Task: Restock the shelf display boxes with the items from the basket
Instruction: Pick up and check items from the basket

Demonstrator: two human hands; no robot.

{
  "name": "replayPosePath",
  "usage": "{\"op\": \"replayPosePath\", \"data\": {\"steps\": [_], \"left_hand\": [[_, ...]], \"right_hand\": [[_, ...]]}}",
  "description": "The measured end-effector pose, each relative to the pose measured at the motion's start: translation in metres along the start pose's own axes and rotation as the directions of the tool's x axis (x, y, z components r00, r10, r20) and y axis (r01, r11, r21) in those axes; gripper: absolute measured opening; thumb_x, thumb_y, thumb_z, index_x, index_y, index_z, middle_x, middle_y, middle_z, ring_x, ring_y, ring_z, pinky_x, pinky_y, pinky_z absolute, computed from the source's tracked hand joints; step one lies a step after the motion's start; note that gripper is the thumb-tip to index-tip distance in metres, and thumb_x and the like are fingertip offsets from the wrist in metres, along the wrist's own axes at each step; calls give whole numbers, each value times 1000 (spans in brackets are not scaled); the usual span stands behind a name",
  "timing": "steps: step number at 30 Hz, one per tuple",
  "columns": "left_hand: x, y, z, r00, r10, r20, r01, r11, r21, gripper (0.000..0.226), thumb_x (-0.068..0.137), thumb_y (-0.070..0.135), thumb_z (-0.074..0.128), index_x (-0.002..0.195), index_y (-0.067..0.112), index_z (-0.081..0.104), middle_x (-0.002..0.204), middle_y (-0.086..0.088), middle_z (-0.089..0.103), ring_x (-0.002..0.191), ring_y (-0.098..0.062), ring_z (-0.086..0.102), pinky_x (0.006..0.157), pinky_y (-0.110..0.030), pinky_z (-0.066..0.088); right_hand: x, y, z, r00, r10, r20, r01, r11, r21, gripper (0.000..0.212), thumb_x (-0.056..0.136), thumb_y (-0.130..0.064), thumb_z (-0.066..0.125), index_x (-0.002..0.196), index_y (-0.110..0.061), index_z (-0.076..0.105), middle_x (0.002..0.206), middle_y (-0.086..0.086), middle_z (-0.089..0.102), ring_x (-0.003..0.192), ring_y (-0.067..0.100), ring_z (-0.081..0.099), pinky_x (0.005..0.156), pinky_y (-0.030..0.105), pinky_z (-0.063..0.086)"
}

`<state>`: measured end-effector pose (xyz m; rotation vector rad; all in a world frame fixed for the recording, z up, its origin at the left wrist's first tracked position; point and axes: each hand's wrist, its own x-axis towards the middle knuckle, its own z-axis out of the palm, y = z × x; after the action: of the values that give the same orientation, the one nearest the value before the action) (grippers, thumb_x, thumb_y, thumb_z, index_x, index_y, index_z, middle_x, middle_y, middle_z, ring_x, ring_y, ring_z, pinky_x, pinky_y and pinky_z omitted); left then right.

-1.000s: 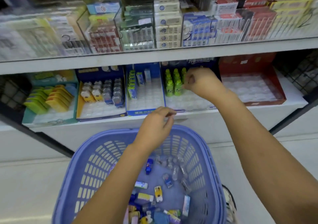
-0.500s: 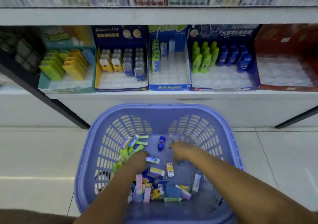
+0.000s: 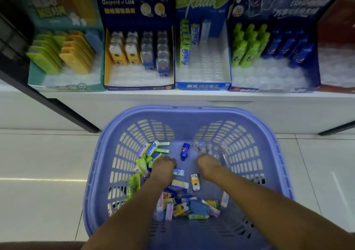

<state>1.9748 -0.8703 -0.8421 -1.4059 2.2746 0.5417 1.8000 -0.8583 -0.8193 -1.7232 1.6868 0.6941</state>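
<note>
Blue bottle (image 3: 184, 151) between left hand (image 3: 163, 165), right hand (image 3: 209, 163).

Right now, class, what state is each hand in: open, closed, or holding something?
Left hand: knuckles up among the green packets; grip cannot be told.
Right hand: down at the clear pieces; grip cannot be told.

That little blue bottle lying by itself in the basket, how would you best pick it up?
Come from above and pinch the blue bottle across its middle, on its two long sides. It lies flat on the basket floor, with bare floor on both sides, so fingers fit there.
</note>
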Motion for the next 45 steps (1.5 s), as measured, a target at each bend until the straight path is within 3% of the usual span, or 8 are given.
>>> {"op": "replayPosePath", "data": {"steps": [7,11,15,23,28,35,41,45], "left_hand": [[0,3,-22,996,-80,42,90,905,-415,27,91,26,60,111,9,59,104,-11,63,98,-26,58,81,-33,44],[-6,7,-71,984,-74,164,178,549,-817,18,88,13,63,72,14,55,69,-7,52,66,-20,47,65,-29,38],[-28,19,-126,989,90,120,122,-22,-992,8,92,8,58,90,6,65,87,-10,69,85,-22,64,88,-32,51],[-72,19,-222,995,-25,-101,-102,-427,-899,25,100,14,38,95,2,59,63,-6,65,55,-15,65,62,-29,60],[-82,26,-244,980,-149,-133,-195,-572,-796,27,102,21,36,93,5,57,57,-2,50,43,-9,41,42,-18,41],[-92,5,-251,982,-140,-129,-191,-680,-708,26,99,13,31,89,5,54,57,-4,41,39,-7,31,34,-16,30],[-96,-22,-253,990,-101,-101,-142,-774,-617,27,97,12,29,82,6,51,54,-2,42,35,-5,30,31,-13,26],[-90,-37,-250,951,-298,-86,-266,-641,-720,30,101,17,30,91,5,56,51,-1,50,37,-6,36,36,-15,33]], "right_hand": [[-17,17,-69,984,-125,127,54,890,453,17,73,-5,75,88,-6,67,94,16,69,76,22,64,79,35,54],[-50,30,-116,967,-252,30,187,789,585,28,75,-1,74,101,-9,66,77,-3,60,73,14,58,65,21,52],[-83,32,-159,914,-387,-119,360,642,677,29,76,3,71,102,-10,67,86,10,65,78,11,55,69,16,46],[-134,8,-231,783,-354,-512,620,386,683,17,77,-15,75,93,-13,69,72,-1,64,62,12,65,67,23,57],[-140,-28,-241,660,-153,-736,718,420,556,38,59,-44,82,71,-13,61,59,0,65,49,13,63,53,28,53],[-134,-72,-258,405,-258,-877,830,507,234,44,58,-51,80,58,-21,49,49,-13,46,48,3,40,45,14,30],[-122,-98,-274,457,-417,-786,876,362,318,26,65,-29,83,69,-17,61,59,-6,57,51,6,50,47,20,42],[-110,-103,-276,468,-330,-820,881,243,405,21,70,-18,81,80,-24,64,72,-3,66,54,11,59,48,20,48]]}}
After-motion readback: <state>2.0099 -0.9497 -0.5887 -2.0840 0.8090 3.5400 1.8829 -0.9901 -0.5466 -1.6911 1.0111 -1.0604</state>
